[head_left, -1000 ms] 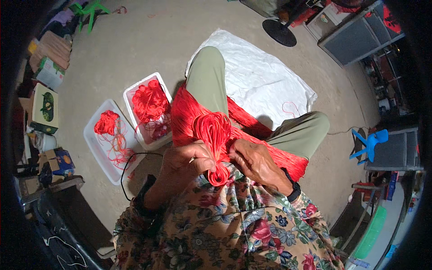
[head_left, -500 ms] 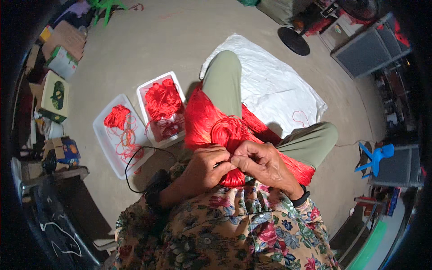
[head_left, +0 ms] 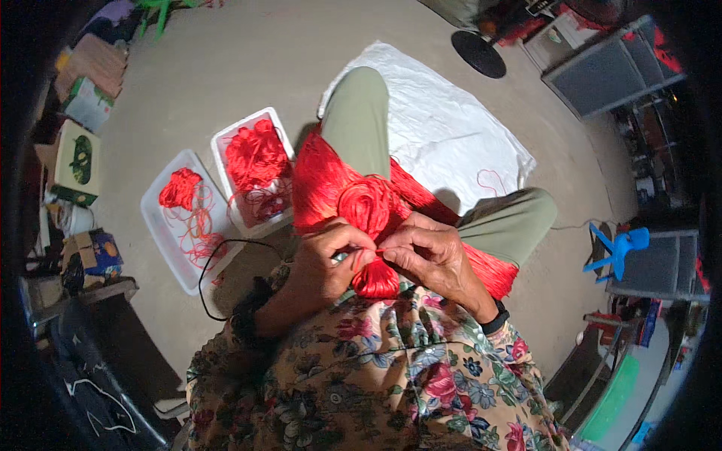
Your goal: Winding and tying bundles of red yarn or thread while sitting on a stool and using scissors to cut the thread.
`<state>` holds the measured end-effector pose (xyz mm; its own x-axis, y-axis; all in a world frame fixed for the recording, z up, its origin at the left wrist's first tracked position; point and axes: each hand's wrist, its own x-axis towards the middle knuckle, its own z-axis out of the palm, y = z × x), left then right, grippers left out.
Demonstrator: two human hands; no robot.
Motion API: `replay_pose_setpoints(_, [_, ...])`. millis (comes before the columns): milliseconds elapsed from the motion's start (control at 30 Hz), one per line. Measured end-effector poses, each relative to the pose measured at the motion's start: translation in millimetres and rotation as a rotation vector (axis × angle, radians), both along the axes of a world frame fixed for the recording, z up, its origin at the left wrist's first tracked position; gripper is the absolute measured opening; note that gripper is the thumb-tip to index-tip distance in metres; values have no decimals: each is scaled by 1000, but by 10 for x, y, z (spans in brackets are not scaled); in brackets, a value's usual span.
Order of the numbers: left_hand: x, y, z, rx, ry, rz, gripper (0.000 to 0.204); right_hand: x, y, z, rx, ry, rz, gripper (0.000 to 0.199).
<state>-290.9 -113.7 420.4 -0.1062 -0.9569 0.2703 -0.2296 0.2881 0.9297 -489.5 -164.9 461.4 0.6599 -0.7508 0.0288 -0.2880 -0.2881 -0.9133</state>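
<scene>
A large bundle of red cord (head_left: 327, 177) lies across my lap, with a coiled hank (head_left: 365, 204) in its middle. Below the coil, a rounded red loop end (head_left: 376, 279) hangs against my shirt. My left hand (head_left: 331, 259) is closed in a pinch on a thin red strand (head_left: 381, 250) over the hank. From the other side my right hand (head_left: 432, 257) pinches the same strand, thumb against forefinger. The fingertips of both hands nearly meet. A small shiny spot shows within my left hand; I cannot make out what it is.
On the left stand two white trays, one holding a dense red cord pile (head_left: 258, 154), the other a small bunch (head_left: 180, 188) and loose strands. A white sheet (head_left: 444, 128) lies beyond my knees. A blue stool (head_left: 618, 252) is at right, boxes (head_left: 77, 154) at far left.
The whole view has shifted slightly, moving things left and up. My fingertips have drawn a little apart, so the red strand between them now shows. My left hand has opened its curl somewhat.
</scene>
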Motion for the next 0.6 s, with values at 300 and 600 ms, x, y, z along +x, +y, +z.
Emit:
replay_pose_setpoints(300, [-3, 17, 91, 464, 232, -69, 12, -161, 53, 91, 34, 6, 27, 9])
replay_pose_setpoints(600, [-20, 54, 106, 635, 313, -87, 12, -186, 57, 176, -2, 39, 217, 12])
